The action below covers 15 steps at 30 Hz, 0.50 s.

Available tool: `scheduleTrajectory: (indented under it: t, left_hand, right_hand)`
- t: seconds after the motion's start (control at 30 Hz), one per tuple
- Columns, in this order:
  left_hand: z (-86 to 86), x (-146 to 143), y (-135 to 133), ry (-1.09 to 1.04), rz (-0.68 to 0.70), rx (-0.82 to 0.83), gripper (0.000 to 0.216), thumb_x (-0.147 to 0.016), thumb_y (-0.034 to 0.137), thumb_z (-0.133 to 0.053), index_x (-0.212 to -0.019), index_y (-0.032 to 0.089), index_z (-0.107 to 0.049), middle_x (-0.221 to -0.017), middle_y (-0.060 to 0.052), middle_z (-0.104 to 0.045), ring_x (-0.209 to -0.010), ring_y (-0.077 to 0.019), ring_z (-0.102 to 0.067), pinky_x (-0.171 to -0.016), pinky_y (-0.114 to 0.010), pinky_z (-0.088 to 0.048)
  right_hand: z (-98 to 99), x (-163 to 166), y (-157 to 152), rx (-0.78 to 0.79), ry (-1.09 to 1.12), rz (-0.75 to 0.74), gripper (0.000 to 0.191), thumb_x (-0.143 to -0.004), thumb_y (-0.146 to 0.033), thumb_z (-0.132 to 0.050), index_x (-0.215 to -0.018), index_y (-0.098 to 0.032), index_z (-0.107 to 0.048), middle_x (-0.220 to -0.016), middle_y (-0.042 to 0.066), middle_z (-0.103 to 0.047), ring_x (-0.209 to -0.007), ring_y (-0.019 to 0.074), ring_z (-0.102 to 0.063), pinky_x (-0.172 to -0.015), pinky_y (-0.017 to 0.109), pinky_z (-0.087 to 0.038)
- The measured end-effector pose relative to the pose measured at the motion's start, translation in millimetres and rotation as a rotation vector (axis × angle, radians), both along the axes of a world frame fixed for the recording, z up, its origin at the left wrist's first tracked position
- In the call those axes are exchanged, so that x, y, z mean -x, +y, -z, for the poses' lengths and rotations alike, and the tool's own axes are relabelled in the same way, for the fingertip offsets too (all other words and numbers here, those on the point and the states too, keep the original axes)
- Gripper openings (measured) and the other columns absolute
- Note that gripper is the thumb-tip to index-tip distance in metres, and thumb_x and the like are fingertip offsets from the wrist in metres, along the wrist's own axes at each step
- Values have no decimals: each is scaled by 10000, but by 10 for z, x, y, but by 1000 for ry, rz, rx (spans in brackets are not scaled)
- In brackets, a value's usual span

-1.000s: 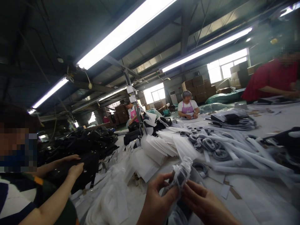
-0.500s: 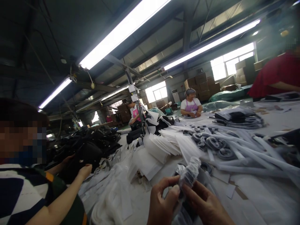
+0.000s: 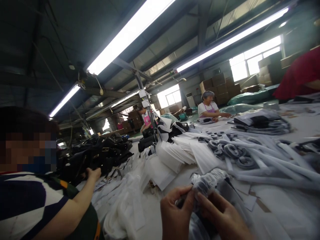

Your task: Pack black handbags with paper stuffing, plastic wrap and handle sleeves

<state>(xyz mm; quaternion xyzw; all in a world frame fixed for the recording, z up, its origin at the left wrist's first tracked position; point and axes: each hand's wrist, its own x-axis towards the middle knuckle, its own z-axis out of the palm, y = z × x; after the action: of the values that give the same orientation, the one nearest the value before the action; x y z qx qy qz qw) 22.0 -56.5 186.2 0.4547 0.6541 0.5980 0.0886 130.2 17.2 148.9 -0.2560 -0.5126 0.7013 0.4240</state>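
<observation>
At lower centre of the frame, the left hand (image 3: 176, 208) and right hand (image 3: 222, 213) pinch the plastic (image 3: 210, 180), fingertips closed. The step seems gathering it; next move calls for steady pinching.

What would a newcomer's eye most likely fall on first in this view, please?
Probably the long bright lamp slanting across the upper part. Next might come the fanned white sheets near the middle. Low down, right of centre, the left hand and right hand pinch crumpled clear plastic.
</observation>
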Motion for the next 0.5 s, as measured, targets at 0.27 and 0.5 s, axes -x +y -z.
scheduleTrajectory:
  t: [0.27, 0.5]
  left_hand:
    - [250, 35, 82, 678, -183, -365, 241, -874, 107, -646, -1018, 279, -735, -969, 17, -783, -869, -136, -745, -827, -200, -588]
    - [317, -110, 6, 958, -288, -231, 434, -861, 76, -536, -1264, 187, -654, -1192, -101, -732, -1065, -232, -713, -937, -325, -576]
  right_hand:
    - [7, 65, 11, 8, 74, 11, 384, -696, -595, -774, -809, -228, -757, -665, -14, -633, -626, 155, -536, -593, 246, -443]
    - [-66, 30, -28, 78, 126, -8, 372, -666, -525, -836, -885, -236, -757, -897, 37, -748, -935, 271, -674, -868, 323, -529]
